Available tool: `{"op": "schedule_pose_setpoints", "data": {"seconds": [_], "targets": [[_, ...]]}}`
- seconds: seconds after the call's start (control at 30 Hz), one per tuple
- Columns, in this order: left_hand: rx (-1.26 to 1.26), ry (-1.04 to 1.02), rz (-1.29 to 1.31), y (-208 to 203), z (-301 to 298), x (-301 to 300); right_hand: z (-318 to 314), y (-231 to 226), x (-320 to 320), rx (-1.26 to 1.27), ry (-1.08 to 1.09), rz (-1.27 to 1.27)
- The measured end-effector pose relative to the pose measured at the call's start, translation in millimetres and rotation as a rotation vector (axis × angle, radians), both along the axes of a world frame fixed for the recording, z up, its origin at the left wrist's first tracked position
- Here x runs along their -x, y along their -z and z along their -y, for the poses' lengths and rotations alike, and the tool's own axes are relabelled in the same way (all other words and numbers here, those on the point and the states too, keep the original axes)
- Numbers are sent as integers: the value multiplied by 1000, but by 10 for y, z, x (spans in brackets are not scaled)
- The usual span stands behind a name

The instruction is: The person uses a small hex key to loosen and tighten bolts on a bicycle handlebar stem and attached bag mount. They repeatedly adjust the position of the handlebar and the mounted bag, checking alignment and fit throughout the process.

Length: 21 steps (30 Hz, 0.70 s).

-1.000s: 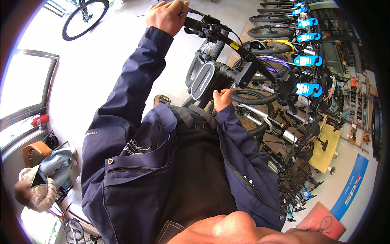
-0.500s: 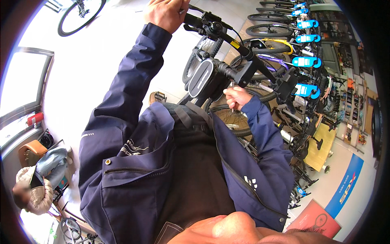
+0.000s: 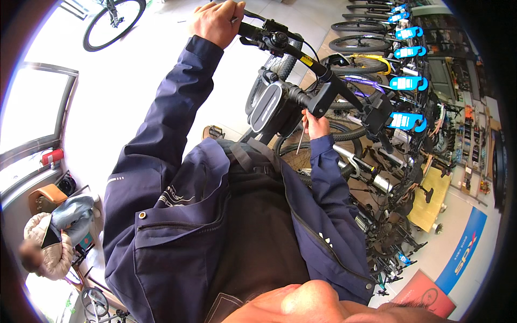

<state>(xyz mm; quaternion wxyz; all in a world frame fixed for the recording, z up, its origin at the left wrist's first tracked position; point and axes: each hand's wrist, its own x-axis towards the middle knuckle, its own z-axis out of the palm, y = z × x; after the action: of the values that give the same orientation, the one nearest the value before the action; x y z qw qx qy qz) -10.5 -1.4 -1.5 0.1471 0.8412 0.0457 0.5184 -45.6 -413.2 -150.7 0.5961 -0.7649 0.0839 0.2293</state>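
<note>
My left hand [image 3: 218,24] is closed around the end grip of a bicycle's black handlebar [image 3: 315,69]. Brake lever and clamp parts [image 3: 276,39] sit just inboard of it. Close below the chunky black stem [image 3: 323,99], my right hand [image 3: 316,126] is closed on a thin silver rod [image 3: 299,144] that slants down past its fingers. Whether the rod's upper end touches the stem is hidden by the fingers. A black and grey frame bag [image 3: 267,106] sits on the top tube behind the stem. Beyond the bar's centre is a dark bracket-like part [image 3: 377,110].
A row of parked bicycles [image 3: 361,43] with blue tags [image 3: 407,83] lines the right side. A yellow bench [image 3: 430,199] stands lower right. To the left, a person [image 3: 51,242] sits near a red fire extinguisher [image 3: 52,156]. Another bicycle wheel [image 3: 114,24] is at the upper left.
My right hand has moved up closer under the stem, its fingers now pointing upward. The silver rod, upright before, now slants. My left hand keeps its hold on the bar.
</note>
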Motion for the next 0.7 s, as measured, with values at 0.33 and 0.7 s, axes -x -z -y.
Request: {"op": "schedule_pose_setpoints", "data": {"seconds": [0.33,0.7], "targets": [[0,28,-1,-37,40,34,30,113,75,-84,-1,123],[8,31,-19,-48,49,45,-72,298,144,-158,139,168]]}}
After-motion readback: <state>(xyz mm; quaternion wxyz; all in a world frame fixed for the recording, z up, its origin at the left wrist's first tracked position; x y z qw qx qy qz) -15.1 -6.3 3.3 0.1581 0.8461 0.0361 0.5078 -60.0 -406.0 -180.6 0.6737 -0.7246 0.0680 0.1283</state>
